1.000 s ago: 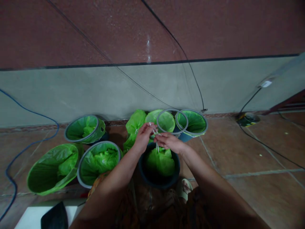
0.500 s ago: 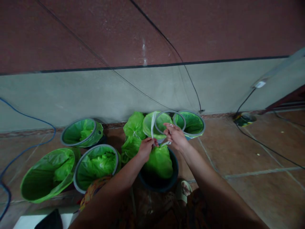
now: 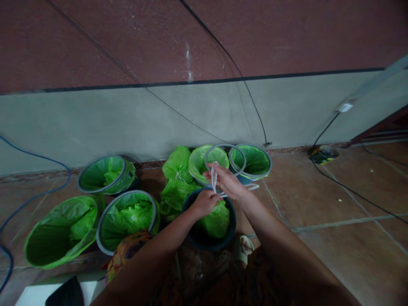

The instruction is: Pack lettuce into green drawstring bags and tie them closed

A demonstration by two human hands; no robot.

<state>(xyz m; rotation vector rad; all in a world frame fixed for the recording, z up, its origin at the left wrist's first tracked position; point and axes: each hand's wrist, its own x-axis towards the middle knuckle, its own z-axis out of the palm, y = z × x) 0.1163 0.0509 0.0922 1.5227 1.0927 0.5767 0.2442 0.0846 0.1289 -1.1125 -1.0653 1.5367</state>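
My left hand [image 3: 205, 203] is closed in a pinch on the white drawstring [image 3: 214, 180] of a green trash bag [image 3: 218, 221]. A loop of that drawstring stands up against the fingers of my right hand [image 3: 225, 179], which are bent around it; their tips are partly hidden. A loose white end sticks out to the right beneath my right wrist. The gathered bag sits inside a dark blue bin [image 3: 208, 246], right below both hands. Just behind my right hand, a grey ring [image 3: 245, 159] rests across two lined bins.
Two tied green bags [image 3: 177, 163] lie left of the bin. Further left stand several bins with green liners, one with a grey rim [image 3: 102, 240]. A blue cable [image 3: 47, 158] runs along the left floor. A black cable [image 3: 360, 197] and a can [image 3: 325, 154] are at right.
The long upright strand of drawstring has become a shorter loop at my right fingers. My left hand has shifted slightly right and down, closer to my right hand.
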